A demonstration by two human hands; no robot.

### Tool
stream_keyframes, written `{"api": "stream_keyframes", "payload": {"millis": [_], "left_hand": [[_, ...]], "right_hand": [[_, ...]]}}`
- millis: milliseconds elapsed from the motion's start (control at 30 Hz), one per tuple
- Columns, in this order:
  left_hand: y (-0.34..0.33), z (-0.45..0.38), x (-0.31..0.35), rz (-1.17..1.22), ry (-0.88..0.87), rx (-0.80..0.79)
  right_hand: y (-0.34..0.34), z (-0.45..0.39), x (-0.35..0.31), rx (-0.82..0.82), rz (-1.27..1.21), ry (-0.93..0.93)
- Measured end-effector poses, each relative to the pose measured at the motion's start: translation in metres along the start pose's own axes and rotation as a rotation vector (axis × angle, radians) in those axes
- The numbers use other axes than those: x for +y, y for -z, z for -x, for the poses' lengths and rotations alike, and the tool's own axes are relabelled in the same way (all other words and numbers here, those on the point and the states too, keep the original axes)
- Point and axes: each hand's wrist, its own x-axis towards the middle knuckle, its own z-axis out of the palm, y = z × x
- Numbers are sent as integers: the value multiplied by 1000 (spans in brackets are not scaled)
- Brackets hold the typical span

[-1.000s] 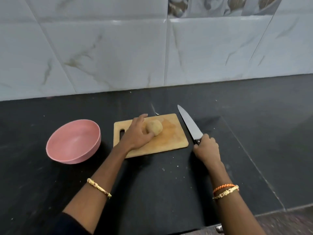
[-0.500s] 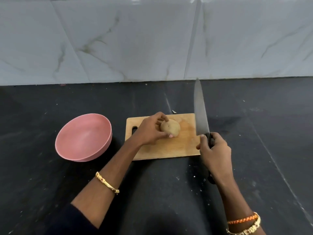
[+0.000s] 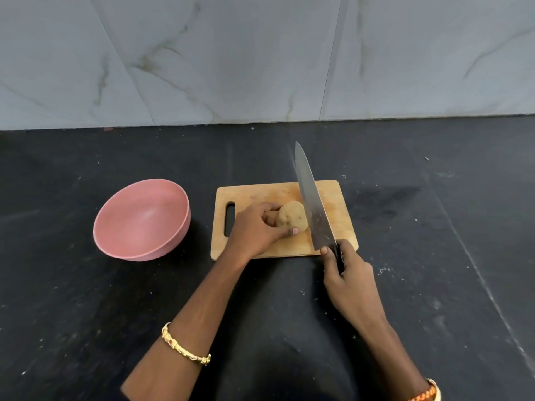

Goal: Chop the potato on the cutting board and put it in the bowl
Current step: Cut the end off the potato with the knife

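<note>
The potato (image 3: 291, 215) is gripped on the cutting board (image 3: 333, 227) by the left hand (image 3: 254, 230); the knife (image 3: 314, 206) is clasped by the right hand (image 3: 350, 282) just beside it.

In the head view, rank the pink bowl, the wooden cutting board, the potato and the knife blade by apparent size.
1. Light wooden cutting board, largest by a modest margin.
2. Round pink bowl, close behind; the two lie about equally far from the camera.
3. Steel knife blade, long but narrow.
4. Brown potato, smallest, partly covered by the left hand.

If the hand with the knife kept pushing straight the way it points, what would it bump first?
Probably the cutting board: the right hand points up along the knife, across the board's right part. The potato sits just left of that line, though depth is unclear.
</note>
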Motion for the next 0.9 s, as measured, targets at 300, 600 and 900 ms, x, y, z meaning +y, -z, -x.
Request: {"api": "stream_keyframes", "payload": {"millis": [300, 600, 900], "left_hand": [[6, 3, 1, 81, 17, -20], [-12, 13, -10, 323, 46, 90], [-6, 5, -16, 270, -28, 88]], "right_hand": [[12, 2, -16, -77, 33, -33], [1, 20, -31, -104, 93, -109], [-9, 16, -43, -201, 160, -110]]}}
